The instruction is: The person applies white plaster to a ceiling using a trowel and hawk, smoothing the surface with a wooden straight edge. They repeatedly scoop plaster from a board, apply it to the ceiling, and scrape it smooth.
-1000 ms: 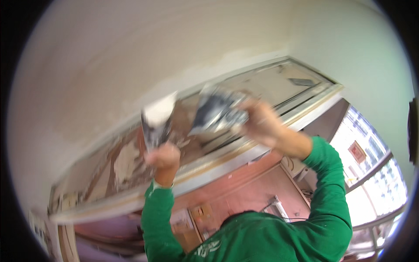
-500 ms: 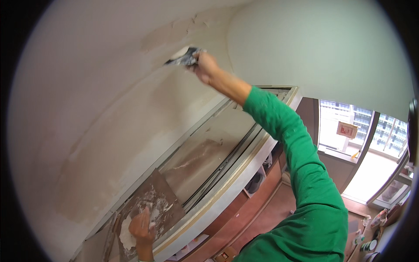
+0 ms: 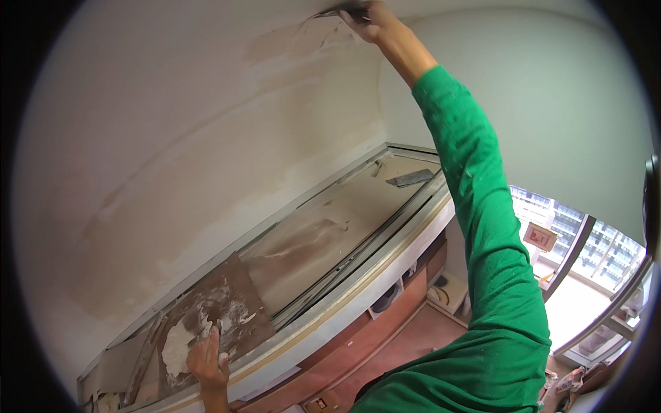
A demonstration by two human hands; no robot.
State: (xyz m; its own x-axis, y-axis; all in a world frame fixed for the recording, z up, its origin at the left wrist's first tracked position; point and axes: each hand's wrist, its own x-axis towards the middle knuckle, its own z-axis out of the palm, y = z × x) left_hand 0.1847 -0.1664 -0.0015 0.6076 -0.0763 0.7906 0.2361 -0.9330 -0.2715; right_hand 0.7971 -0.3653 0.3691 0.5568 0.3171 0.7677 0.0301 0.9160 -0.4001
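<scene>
My right hand, at the end of a raised arm in a green sleeve, grips a wide dark putty knife. Its blade lies against the upper wall beside a rough, peeling patch. Lower left, my left hand is closed over a brown board smeared with white putty. A small greyish tip shows at its fingers, too little to name. A thick mound of putty sits on the board just left of that hand.
The board rests on a long cabinet top with a raised pale front edge and dark rails. A grey flat piece lies at its far end. Below are shelves and a reddish floor; bright windows stand at right.
My right hand has moved up and slightly right with the putty knife, to the top of the wall. The view has shifted, showing more of the cabinet's far end. My left hand stays over the board.
</scene>
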